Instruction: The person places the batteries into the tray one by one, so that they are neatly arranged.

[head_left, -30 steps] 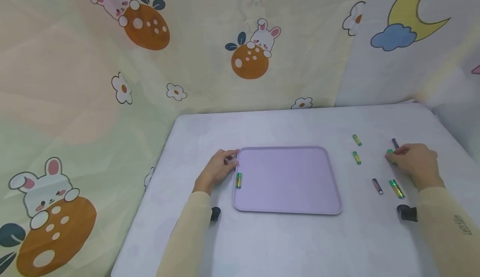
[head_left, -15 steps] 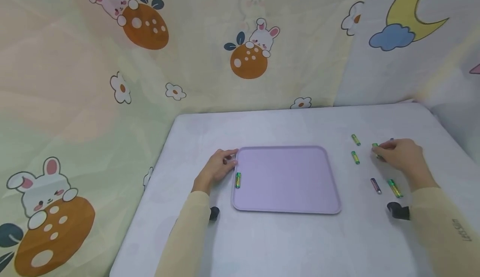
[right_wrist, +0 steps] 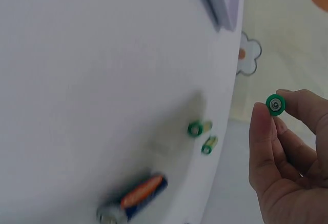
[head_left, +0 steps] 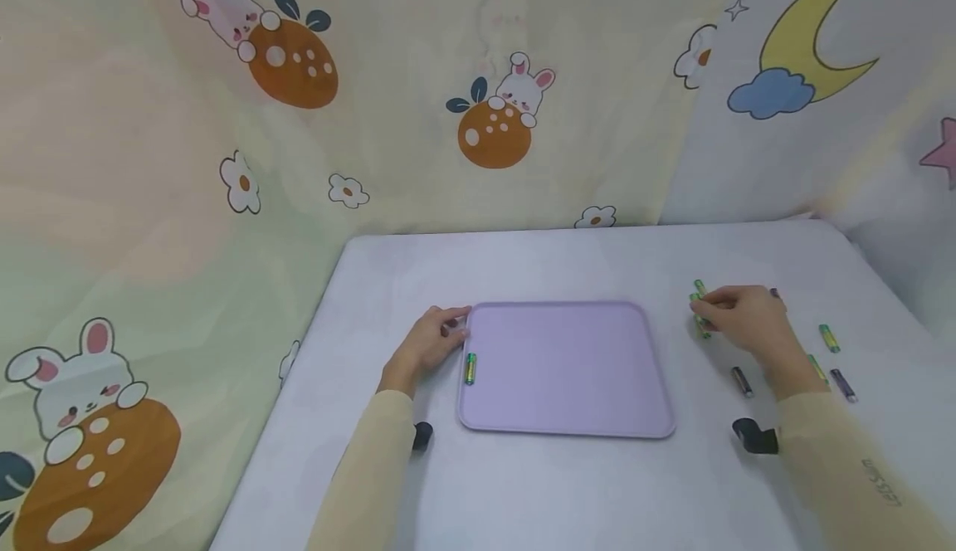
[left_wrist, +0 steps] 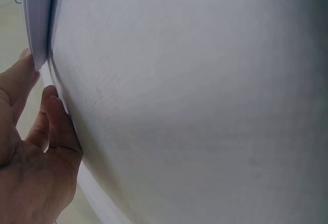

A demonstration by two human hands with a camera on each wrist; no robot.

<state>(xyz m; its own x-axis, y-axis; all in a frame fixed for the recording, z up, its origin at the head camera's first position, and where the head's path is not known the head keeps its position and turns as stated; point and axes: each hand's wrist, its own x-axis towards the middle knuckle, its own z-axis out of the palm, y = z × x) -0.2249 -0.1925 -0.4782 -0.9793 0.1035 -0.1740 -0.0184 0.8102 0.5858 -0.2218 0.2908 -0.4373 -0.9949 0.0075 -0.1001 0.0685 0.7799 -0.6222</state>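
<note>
My right hand (head_left: 750, 323) pinches a green battery (right_wrist: 275, 105) between thumb and fingertips, its end facing the camera in the right wrist view. Below it on the table lie two green-and-yellow batteries, one (head_left: 703, 332) nearer and one (head_left: 699, 286) farther back. My left hand (head_left: 426, 348) touches the left rim of a light purple tray (head_left: 560, 368) with thumb and index finger; the left wrist view shows fingertips at the tray's edge (left_wrist: 40, 29). Inside the tray, along its left side, is one green battery (head_left: 470, 368).
Dark batteries lie at the right: one (head_left: 742, 382) in front of my hand, one (head_left: 842, 385) beyond the forearm and one (head_left: 775, 292) partly behind the hand. Another green battery (head_left: 829, 338) is farther right. A printed cloth (head_left: 403, 119) hangs behind the white table (head_left: 568, 485).
My right hand has moved left with the green battery, from the right-hand group to above the two green batteries beside the tray. The left hand keeps its place on the rim.
</note>
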